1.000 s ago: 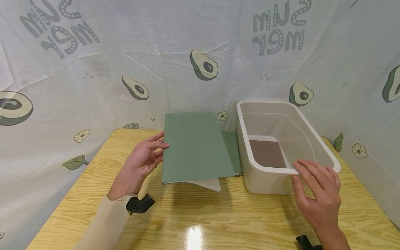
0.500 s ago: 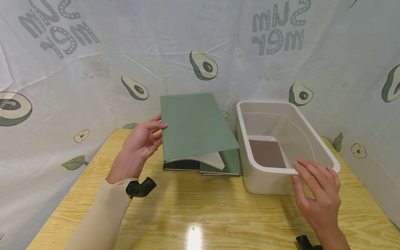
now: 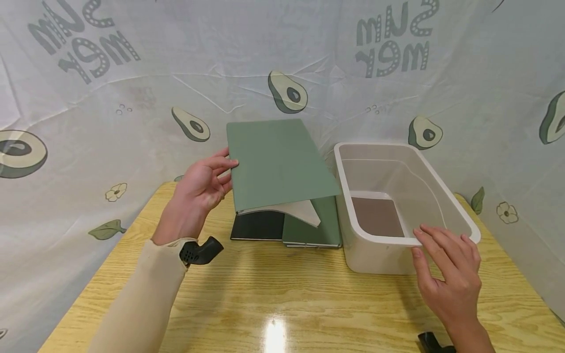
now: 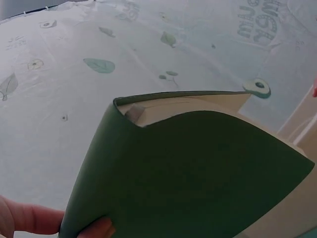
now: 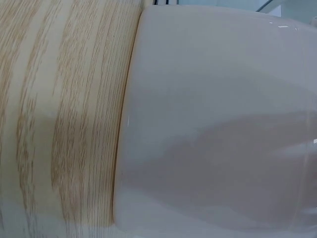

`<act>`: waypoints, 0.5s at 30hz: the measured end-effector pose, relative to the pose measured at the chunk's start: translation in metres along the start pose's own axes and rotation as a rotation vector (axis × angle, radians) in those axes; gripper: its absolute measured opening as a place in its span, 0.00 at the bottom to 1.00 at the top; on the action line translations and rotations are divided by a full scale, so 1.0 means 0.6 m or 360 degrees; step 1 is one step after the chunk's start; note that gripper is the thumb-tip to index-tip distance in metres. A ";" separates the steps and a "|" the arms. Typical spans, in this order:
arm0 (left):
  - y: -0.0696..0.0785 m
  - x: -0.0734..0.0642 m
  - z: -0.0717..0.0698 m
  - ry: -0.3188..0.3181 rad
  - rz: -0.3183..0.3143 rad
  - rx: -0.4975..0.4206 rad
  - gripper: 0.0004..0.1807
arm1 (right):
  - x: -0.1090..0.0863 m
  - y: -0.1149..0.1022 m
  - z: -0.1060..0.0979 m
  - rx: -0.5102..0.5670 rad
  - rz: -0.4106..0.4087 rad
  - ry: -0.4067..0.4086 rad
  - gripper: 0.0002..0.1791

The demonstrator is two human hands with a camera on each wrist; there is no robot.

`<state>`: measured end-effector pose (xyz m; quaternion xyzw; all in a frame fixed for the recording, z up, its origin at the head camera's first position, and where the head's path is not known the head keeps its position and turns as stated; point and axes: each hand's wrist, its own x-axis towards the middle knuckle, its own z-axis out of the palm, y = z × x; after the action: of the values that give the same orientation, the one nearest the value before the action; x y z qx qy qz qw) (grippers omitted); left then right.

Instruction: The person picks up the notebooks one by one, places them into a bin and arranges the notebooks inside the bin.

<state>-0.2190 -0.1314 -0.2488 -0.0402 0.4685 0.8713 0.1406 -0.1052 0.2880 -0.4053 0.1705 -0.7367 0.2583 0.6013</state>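
In the head view, my left hand (image 3: 198,189) holds a green-covered notebook (image 3: 280,164) by its spine edge. The thumb lies on the cover and the other fingers reach beneath. The notebook is raised and tilted, its lower side sagging apart so pale pages show; the left wrist view shows this notebook (image 4: 188,163) from its end. Below it, a black notebook (image 3: 258,226) and another green notebook (image 3: 324,225) lie on the table. My right hand (image 3: 452,269) rests its fingers on the front rim of a beige plastic bin (image 3: 379,255), without visible curling around it.
A flat brown rectangular item (image 3: 377,217) lies on the bin's floor. The wooden table (image 3: 265,304) ends at a hanging curtain (image 3: 238,63) printed with avocados. In the right wrist view, the bin's side wall (image 5: 213,99) fills most of the picture.
My left hand has lifted the green notebook up and away from me, uncovering the black notebook and more of the other green one. The right hand and the bin have stayed in place.
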 end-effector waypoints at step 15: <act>0.029 0.004 0.029 0.0025 0.0037 -0.0066 0.38 | 0.000 0.001 -0.001 0.0000 0.0001 -0.0010 0.24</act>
<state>-0.2251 -0.1255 -0.2256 -0.0446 0.4520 0.8820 0.1259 -0.1049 0.2889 -0.4052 0.1711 -0.7385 0.2578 0.5990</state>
